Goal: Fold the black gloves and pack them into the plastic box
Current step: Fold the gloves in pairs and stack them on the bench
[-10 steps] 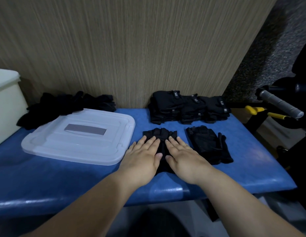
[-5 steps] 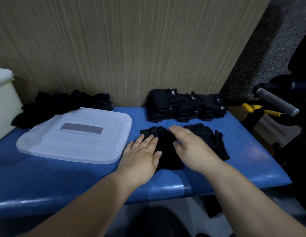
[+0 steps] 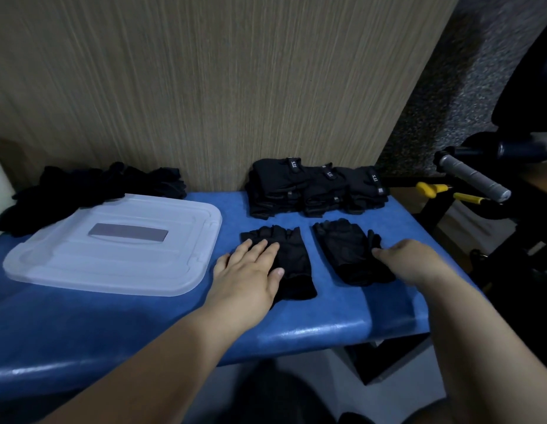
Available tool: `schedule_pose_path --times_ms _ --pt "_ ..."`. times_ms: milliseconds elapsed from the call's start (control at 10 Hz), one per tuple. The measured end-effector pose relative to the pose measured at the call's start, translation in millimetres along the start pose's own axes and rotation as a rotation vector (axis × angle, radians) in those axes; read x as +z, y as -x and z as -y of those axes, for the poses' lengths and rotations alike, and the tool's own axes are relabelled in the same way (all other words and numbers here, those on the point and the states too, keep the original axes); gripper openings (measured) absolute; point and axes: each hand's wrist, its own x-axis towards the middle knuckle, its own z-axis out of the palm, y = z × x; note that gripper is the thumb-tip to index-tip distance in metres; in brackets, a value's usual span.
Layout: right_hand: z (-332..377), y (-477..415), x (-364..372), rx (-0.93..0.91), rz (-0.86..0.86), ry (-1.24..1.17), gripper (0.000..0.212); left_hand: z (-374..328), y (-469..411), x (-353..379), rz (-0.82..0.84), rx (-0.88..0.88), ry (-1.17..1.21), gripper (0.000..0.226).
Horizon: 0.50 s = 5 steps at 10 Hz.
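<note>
so your right hand (image 3: 414, 264) has come off the left glove (image 3: 281, 258) and swung over to the right glove (image 3: 348, 252), the second loose one. its fingertips (image 3: 376, 254) now touch that glove's right edge by the thumb piece. the fingers look curled, but i can't tell if they've pinched the fabric yet.

your left hand (image 3: 250, 270) stays flat, fingers spread and open, pressing the left glove down. that glove pokes out past your fingertips and under your thumb.

the two gloves lie apart on the blue table (image 3: 296, 325), so my read is you're about to bring the right one over to pair them before folding.

folded stack (image 3: 315, 188) sits beyond both sets of fingertips, against the wall. lid (image 3: 113, 243) is just left of your left little finger. unfolded pile (image 3: 88, 185) lies past the lid. the box itself is mostly out of frame, nothing packed that i can see.
</note>
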Motion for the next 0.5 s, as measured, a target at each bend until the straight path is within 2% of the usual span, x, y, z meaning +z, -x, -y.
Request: schedule_pose_path --times_ms 100,300,500 --pt "-0.3 -3.7 7.4 0.0 -0.051 -0.028 0.037 -3.4 0.5 -0.4 0.012 -0.014 -0.01 0.051" --pt "12.4 1.0 15.8 -0.07 -0.017 -0.072 0.04 -3.0 1.8 -1.6 0.018 -0.017 -0.002 0.052" --pt "17.9 1.8 17.8 -0.16 -0.042 -0.293 0.028 -1.9 1.4 -2.3 0.028 -0.013 0.003 0.052"
